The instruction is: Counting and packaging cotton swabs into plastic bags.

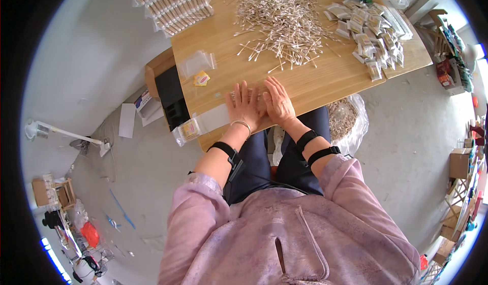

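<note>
My left hand (243,105) and my right hand (277,102) lie flat side by side on the wooden table (325,76), fingers stretched forward. Between and under the fingers shows a small bundle of cotton swabs (258,95), pressed against the tabletop. A big loose heap of cotton swabs (282,16) spreads over the middle of the table beyond my hands. Empty clear bags (196,62) lie to the left, with a small yellow label (202,78) beside them. A filled clear packet (187,130) sits at the table's near left edge.
A pile of filled small packets (373,31) covers the table's right end. Stacked swab packs (173,3) sit at the far left corner. A black box (172,97) stands against the table's left side. A plastic sack of swabs (348,120) rests on the floor at right.
</note>
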Action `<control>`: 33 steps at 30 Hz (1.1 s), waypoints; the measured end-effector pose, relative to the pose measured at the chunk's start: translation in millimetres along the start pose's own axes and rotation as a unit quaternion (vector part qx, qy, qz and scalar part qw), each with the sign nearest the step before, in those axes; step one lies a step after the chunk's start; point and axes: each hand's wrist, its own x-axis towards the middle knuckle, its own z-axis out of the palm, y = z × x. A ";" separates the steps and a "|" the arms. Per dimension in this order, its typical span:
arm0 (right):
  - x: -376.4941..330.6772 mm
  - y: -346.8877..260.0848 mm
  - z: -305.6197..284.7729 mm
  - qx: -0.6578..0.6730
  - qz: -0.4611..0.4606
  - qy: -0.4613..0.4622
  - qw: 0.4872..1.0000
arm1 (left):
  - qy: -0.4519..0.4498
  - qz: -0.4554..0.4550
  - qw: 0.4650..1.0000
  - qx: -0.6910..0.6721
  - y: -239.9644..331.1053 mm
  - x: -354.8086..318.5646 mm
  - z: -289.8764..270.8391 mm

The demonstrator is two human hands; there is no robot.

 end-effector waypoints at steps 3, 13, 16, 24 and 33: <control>0.9 3.2 0.0 -0.014 -0.009 0.010 1.000 | -0.007 0.020 1.000 -0.018 5.4 -17.5 2.3; -1.8 -4.9 -0.3 -0.101 -0.042 -0.050 0.993 | 0.270 0.017 0.856 -0.441 -27.8 -17.8 40.8; -12.3 -29.5 13.1 -0.209 -0.106 -0.138 0.962 | 0.329 -0.032 0.814 -0.477 -40.0 -21.9 50.8; 6.8 -27.0 34.5 -0.291 -0.105 -0.182 0.933 | 0.359 -0.029 0.751 -0.554 -34.4 -18.6 52.8; -19.6 -36.3 26.9 -0.221 -0.111 -0.196 0.949 | 0.341 -0.025 0.716 -0.609 -42.5 -16.5 60.8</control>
